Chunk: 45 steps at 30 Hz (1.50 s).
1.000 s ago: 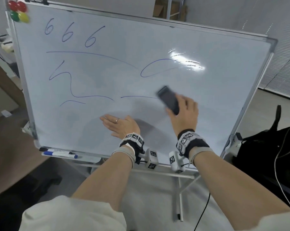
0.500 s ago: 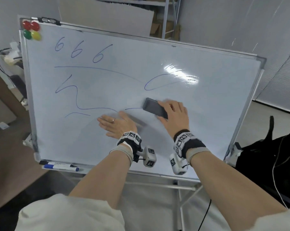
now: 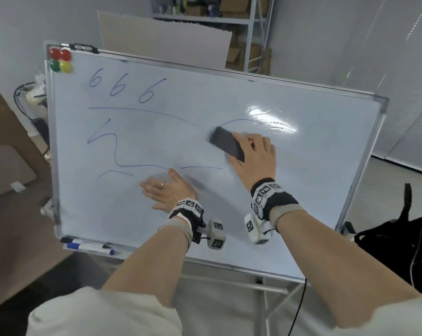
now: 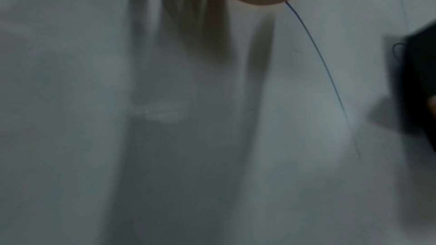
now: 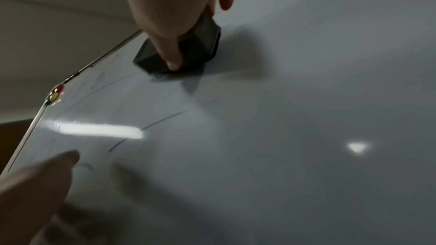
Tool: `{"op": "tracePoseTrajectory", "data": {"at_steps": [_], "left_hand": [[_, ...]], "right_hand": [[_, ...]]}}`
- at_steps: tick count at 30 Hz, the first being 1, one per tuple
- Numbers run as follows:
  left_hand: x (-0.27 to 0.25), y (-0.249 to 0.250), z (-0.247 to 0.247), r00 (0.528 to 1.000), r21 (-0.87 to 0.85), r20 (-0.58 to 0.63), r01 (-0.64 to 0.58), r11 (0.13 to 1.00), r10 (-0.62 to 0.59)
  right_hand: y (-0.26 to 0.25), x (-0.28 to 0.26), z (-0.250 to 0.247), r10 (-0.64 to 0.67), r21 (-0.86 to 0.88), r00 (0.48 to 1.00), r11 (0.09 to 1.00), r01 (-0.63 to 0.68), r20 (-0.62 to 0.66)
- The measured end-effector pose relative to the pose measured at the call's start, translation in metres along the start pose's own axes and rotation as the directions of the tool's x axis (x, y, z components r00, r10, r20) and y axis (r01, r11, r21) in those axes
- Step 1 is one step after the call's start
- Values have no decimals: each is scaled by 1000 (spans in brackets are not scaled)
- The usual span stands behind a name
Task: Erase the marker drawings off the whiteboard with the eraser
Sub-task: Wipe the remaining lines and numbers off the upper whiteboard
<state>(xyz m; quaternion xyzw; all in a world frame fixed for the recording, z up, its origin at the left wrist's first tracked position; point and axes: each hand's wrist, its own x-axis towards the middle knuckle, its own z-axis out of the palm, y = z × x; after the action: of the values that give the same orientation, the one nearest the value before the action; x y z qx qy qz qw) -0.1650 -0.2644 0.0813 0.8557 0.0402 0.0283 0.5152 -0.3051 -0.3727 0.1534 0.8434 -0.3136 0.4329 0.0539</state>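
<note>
A tilted whiteboard (image 3: 314, 170) on a stand carries blue marker drawings: three sixes (image 3: 119, 87) at top left, a long curved line (image 3: 142, 111), a zigzag (image 3: 112, 144) and short strokes lower down. My right hand (image 3: 253, 156) grips a black eraser (image 3: 227, 143) and presses it on the board's middle, over the left end of a curved loop; the eraser (image 5: 186, 49) also shows under my fingers (image 5: 169, 51) in the right wrist view. My left hand (image 3: 167, 189) lies flat on the board, fingers straight, below the eraser.
Several round magnets (image 3: 59, 60) sit at the board's top left corner. Markers (image 3: 91, 246) lie on the tray along the bottom left edge. A black bag (image 3: 399, 236) is at the right. Metal shelving with boxes (image 3: 239, 32) stands behind.
My right hand swept the eraser left along the short middle stroke, then up and right to the curved loop's left end. The loop's lower part is gone. My left hand stays flat on the board.
</note>
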Motion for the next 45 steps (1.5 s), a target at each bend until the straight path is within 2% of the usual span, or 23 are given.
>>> {"op": "tracePoseTrajectory", "data": {"at_steps": [1,3,5,7,9,11,13,15,16,17,19,21,23,25,27,28,32,35,37,39,41,43,45], "left_hand": [[0,1,0,1000,-6,9,8,1000,-8],[1,3,1,999,-18,36,25,1000,-25],[1,3,4,998,-33,57,43,999,-41],[2,4,7,996,-53,62,73,996,-69],[4,3,9,994,-78,52,101,992,-97],[7,2,10,994,-88,37,104,991,-101],[12,0,11,995,-94,11,96,991,-95],[20,-2,10,996,-91,-11,90,992,-92],[25,-3,9,996,-91,-9,86,992,-87],[31,-3,8,997,-92,-5,80,993,-80],[43,-4,4,998,-100,-13,64,993,-66],[53,-5,0,998,-119,-37,40,992,-45],[62,-7,-6,998,-140,-67,7,990,-17],[70,-13,-14,998,-135,-58,-23,991,15],[80,-20,-19,999,-115,-39,-34,993,29],[86,-24,-21,999,-107,-36,-36,994,32],[106,-32,-25,998,-93,-17,-67,993,65],[106,-38,-27,995,-111,-2,-98,989,98],[105,-42,-28,988,-113,-7,-153,982,153],[104,-45,-31,983,-108,0,-181,977,182],[102,-46,-33,986,-111,11,-162,981,164],[101,-47,-34,988,-129,21,-148,981,152],[102,-49,-33,986,-148,18,-162,976,167]], "right_hand": [[6,7,-3,111,17,992,994,-111,-54],[21,19,-9,394,89,905,919,-384,-160],[30,29,-12,485,76,851,874,-481,-202],[22,31,-9,376,59,915,927,-371,-144],[6,23,1,134,64,991,989,-134,-3],[-1,15,9,-44,57,995,998,39,91],[6,21,6,110,67,994,991,-112,23],[17,31,1,368,117,924,927,-356,-107],[20,35,1,429,124,890,902,-413,-155],[20,37,2,436,117,883,899,-421,-174],[5,37,8,360,130,926,930,-345,-115],[-19,31,21,177,136,984,975,-177,15],[-39,32,31,30,102,997,994,-37,76],[-46,43,34,176,91,984,980,-175,-3],[-47,51,33,376,140,921,922,-360,-106],[-49,49,34,402,149,908,911,-384,-119],[-79,12,55,115,157,993,981,-114,1],[-91,-11,65,-6,92,995,996,-3,101],[-84,-8,59,155,21,988,988,-156,18],[-70,-1,50,427,55,895,904,-423,-133],[-61,0,45,569,113,791,822,-559,-225],[-65,-7,46,558,92,804,829,-552,-206],[-82,-19,52,429,116,901,900,-421,-60]]}}
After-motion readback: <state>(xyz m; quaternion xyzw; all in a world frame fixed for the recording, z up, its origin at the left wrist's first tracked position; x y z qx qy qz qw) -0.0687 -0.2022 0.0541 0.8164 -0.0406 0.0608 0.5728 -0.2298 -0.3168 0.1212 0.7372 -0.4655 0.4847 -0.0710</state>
